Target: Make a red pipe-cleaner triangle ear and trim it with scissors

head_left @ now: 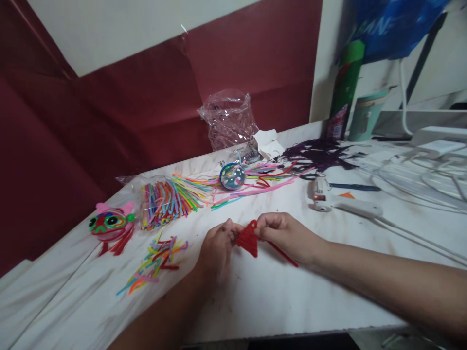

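Note:
Between my two hands is a red fuzzy triangle, apparently made of bent pipe cleaner, held just above the white table. My left hand pinches its left corner with thumb and fingers. On the other side, my right hand is closed on its upper right edge. A loose red pipe cleaner end slants down below my right hand. Left of my left hand lies a pile of short cut pipe cleaner pieces in mixed colours.
A pink craft animal with big eyes stands at the far left. Beside it lies a clear bag of colourful pipe cleaners. A decorated clear ball sits behind my hands. To the right are a white glue gun, its cord and tangled cables.

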A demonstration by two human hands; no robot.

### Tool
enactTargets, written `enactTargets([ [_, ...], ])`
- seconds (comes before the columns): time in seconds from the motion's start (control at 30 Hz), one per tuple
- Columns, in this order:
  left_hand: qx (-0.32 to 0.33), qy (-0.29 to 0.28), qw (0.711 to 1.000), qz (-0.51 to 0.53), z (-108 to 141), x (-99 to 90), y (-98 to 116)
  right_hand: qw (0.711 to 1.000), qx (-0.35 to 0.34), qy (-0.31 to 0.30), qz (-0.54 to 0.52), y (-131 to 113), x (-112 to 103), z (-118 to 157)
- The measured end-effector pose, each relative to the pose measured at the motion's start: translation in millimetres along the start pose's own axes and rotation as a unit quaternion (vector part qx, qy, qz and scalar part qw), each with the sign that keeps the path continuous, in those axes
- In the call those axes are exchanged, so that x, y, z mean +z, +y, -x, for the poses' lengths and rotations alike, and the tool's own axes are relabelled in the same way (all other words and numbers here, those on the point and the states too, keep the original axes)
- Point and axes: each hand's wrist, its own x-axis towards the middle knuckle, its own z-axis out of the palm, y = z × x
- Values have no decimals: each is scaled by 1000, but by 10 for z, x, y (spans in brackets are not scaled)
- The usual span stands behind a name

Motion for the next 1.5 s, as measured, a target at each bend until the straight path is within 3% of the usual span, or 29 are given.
enactTargets([
  [0.2,29,18,999,-10,-20,-50,13,1000,10,2,-28,54,-29,-40],
  [0.47,-3,7,978,-208,86,31,64,983,-71,-27,166,20,36,63],
  [0.73,3,-6,985,-170,37,-51,43,959,-134,1,248,-39,21,89],
  [0.93,29,-7,978,-205,46,-39,38,941,-175,5,291,-36,19,95],
  [1.1,54,-5,972,-229,61,-50,29,881,-294,11,371,-54,-22,81],
  [1.3,43,-93,990,-96,87,-56,52,857,-370,22,358,-120,-50,94],
  [1.43,137,2,970,-201,104,-33,88,828,-403,137,365,-150,-50,122],
  [1.5,204,47,938,-278,113,-20,98,835,-388,122,370,-145,-24,143],
])
